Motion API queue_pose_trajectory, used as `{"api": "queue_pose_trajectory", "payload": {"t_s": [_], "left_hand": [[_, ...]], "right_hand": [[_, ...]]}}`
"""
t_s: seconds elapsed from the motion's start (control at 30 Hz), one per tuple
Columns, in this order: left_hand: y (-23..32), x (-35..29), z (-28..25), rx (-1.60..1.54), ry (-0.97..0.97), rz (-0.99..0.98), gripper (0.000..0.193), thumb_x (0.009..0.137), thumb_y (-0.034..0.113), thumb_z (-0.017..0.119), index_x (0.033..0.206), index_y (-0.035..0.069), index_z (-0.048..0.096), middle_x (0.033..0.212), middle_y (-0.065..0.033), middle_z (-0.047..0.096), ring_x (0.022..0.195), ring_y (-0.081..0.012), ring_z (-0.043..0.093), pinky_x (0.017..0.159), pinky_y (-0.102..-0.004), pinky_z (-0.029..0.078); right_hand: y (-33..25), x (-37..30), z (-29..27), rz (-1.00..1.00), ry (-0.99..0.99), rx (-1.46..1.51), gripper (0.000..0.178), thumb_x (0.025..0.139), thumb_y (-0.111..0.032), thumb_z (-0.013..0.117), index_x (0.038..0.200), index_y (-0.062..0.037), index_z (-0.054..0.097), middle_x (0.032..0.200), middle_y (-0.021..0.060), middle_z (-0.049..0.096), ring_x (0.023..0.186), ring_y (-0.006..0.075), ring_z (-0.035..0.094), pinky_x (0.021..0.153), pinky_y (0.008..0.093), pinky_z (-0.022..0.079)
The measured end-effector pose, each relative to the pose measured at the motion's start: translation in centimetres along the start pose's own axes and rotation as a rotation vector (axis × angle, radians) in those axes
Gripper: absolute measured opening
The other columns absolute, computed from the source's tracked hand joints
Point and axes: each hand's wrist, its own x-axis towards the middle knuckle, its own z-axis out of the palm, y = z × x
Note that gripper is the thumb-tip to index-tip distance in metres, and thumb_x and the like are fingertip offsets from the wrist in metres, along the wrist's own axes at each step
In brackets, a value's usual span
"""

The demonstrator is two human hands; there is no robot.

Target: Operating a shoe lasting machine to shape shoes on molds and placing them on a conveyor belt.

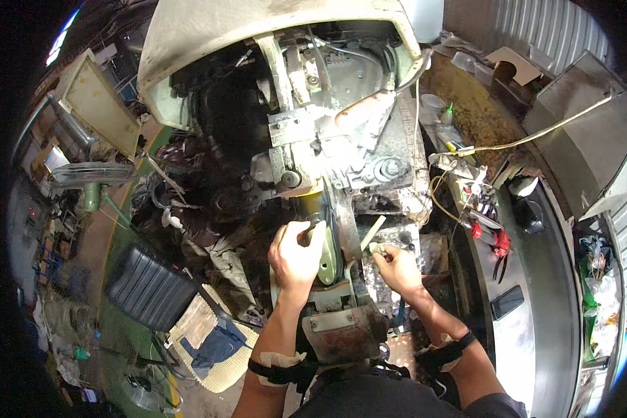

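My left hand [297, 259] is closed, fingers curled and thumb along the upper end of a long pale green part [328, 269] with a small round hole. Whether that part is loose or fixed to the machine, I cannot tell. Just beyond the fingertips, a yellow-lit spot [312, 200] shows on the machine [296, 125]. Farther right, my right hand [399, 270] pinches a small pale piece [376, 248], its shape partly covered by the fingers. A narrow pale strip [373, 232] slants up beside that pinch; whether the two are joined is unclear.
A rust-brown metal block [345, 334] stands close to my body. On the right bench [519, 341] lie a dark phone [507, 302] and a red tool [500, 242]. To the left are a black chair [150, 287] and a fan [94, 174]. A pale hood [272, 21] overhangs the machine.
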Motion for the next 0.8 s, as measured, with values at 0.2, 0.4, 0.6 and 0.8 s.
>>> {"api": "queue_pose_trajectory", "payload": {"t_s": [0.2,0.4,0.6,0.8], "left_hand": [[-0.3,0.2,-0.6,-0.061,-0.032,0.01,0.02,0.078,0.009,0.082,0.089,-0.002,0.069,0.08,-0.0143,0.069,0.068,-0.0241,0.066,0.064,-0.0333,0.053],[-1.8,-0.4,-0.8,-0.113,-0.039,0.069,0.024,0.077,0.014,0.084,0.093,0.001,0.071,0.081,-0.013,0.067,0.072,-0.0295,0.066,0.065,-0.0378,0.053],[-1.7,-1.4,-2.5,-0.146,-0.125,0.12,0.025,0.077,0.003,0.081,0.099,-0.005,0.071,0.095,-0.017,0.07,0.086,-0.0307,0.068,0.079,-0.0367,0.055],[-4.5,-3.0,-4.7,-0.247,-0.199,0.103,0.019,0.08,0.003,0.078,0.096,-0.004,0.071,0.1,-0.0173,0.072,0.092,-0.0316,0.07,0.084,-0.0365,0.055]], "right_hand": [[1.0,0.2,0.8,-0.035,0.061,-0.07,0.024,0.091,-0.021,0.067,0.099,0.001,0.071,0.076,0.0255,0.066,0.072,0.0403,0.069,0.065,0.0424,0.054],[1.4,-0.1,0.8,0.003,0.075,-0.103,0.026,0.095,-0.022,0.064,0.106,0.0014,0.07,0.073,0.0272,0.065,0.069,0.0398,0.069,0.061,0.0414,0.054],[-0.4,-0.4,0.1,0.077,0.031,-0.174,0.027,0.099,-0.024,0.059,0.111,-0.003,0.07,0.075,0.0248,0.067,0.065,0.0378,0.069,0.062,0.039,0.054],[-2.1,-0.6,0.5,0.151,0.003,-0.158,0.048,0.097,-0.036,0.062,0.138,-0.0107,0.054,0.089,0.0194,0.073,0.076,0.0313,0.072,0.07,0.0377,0.056]]}}
